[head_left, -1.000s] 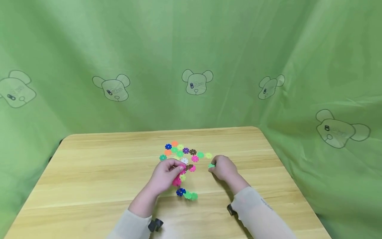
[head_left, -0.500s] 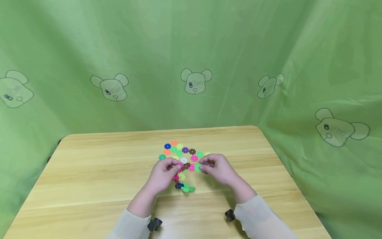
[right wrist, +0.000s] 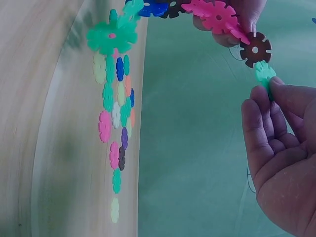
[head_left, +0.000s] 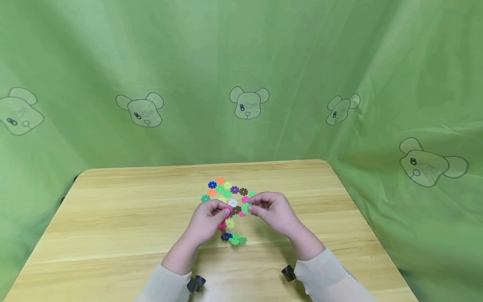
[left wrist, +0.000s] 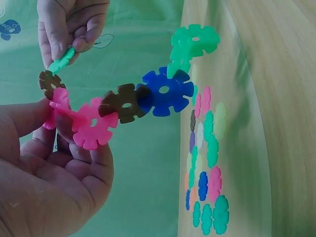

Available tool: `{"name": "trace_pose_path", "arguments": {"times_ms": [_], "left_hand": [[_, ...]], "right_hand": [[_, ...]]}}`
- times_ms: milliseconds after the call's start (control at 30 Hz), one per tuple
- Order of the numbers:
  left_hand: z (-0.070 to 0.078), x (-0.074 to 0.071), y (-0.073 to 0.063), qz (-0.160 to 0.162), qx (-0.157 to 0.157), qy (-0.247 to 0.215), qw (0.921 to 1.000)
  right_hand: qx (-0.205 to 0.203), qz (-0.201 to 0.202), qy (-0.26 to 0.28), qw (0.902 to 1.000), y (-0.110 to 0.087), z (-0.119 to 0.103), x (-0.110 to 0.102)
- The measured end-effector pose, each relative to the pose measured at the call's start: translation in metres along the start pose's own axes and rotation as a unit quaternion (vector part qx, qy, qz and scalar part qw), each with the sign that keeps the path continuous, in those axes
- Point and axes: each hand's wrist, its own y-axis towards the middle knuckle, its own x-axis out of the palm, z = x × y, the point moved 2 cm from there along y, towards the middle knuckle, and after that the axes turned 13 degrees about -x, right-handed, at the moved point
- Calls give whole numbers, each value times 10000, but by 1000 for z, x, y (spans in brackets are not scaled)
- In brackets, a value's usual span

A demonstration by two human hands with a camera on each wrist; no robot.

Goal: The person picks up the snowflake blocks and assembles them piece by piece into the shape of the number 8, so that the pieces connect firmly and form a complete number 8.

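My left hand (head_left: 206, 220) pinches a pink snowflake disc (left wrist: 60, 101) in a chain of slotted plastic discs held above the table. From there the chain runs through another pink disc (left wrist: 95, 123), a brown disc (left wrist: 126, 104) and a blue disc (left wrist: 165, 91) to green discs (left wrist: 195, 39) at its far end. A second brown disc (right wrist: 255, 50) sticks out on the other side of the pinched one. Between thumb and fingers, my right hand (head_left: 275, 213) pinches a green disc (right wrist: 265, 72), its edge right at that brown disc's rim.
Loose discs in many colours lie flat behind the hands, among them a white disc (head_left: 232, 203), a purple disc (head_left: 235, 190) and an orange disc (head_left: 220, 181). The wooden table (head_left: 124, 218) ends at a green curtain (head_left: 196, 63) behind.
My right hand has moved left with the green disc, from beside the loose discs up to the chain's brown disc. My left hand has stayed nearly in place; the chain's hanging end has risen slightly.
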Motion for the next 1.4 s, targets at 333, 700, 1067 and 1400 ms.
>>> {"name": "trace_pose_path", "arguments": {"times_ms": [333, 700, 1067, 1400], "left_hand": [[0, 0, 1, 33, 35, 64, 10000], [5, -1, 0, 445, -132, -118, 9989], [4, -2, 2, 116, -96, 74, 9999], [6, -1, 6, 36, 6, 391, 9992]], "right_hand": [[-91, 220, 152, 9996, 1, -4, 3], [160, 658, 665, 9955, 5, -8, 13], [255, 183, 702, 9970, 11, -5, 12], [136, -53, 57, 9999, 20, 10, 2]]}}
